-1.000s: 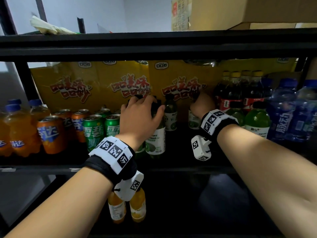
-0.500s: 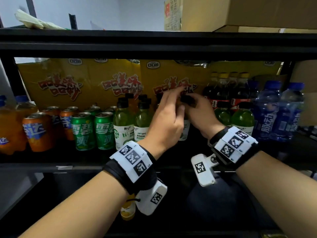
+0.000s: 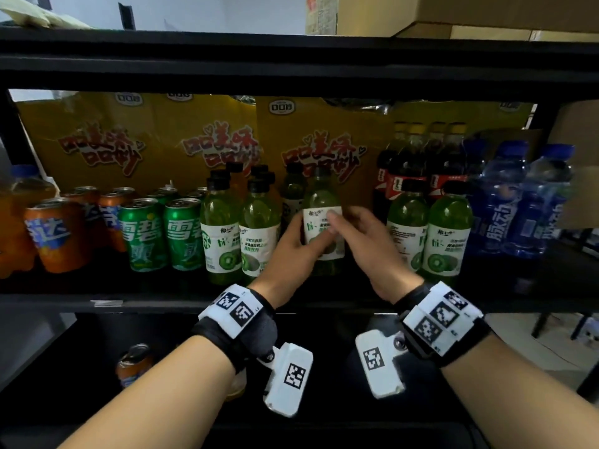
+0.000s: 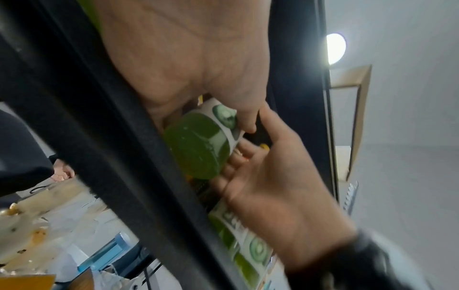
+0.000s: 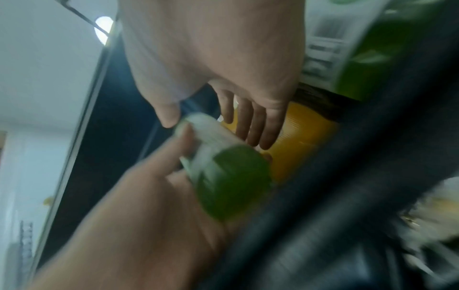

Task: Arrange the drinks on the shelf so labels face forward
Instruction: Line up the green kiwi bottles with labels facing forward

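Note:
A green kiwi drink bottle with a white label stands out in the middle of the shelf, label toward me. My left hand grips its left side, thumb on the label. My right hand holds its right side, thumb tip on the label front and fingers behind. From below, the left wrist view shows the bottle's green base between my left hand and right hand. The blurred right wrist view shows the bottle under my right hand's straight fingers.
Two kiwi bottles stand left of the held one and two to its right. Green cans, orange cans, cola bottles and blue bottles fill the row. Yellow cartons line the back. The upper shelf beam hangs overhead.
Both hands came down from the bottle caps at the back to the label of one kiwi bottle, which now sits further forward. My view shifted to the right.

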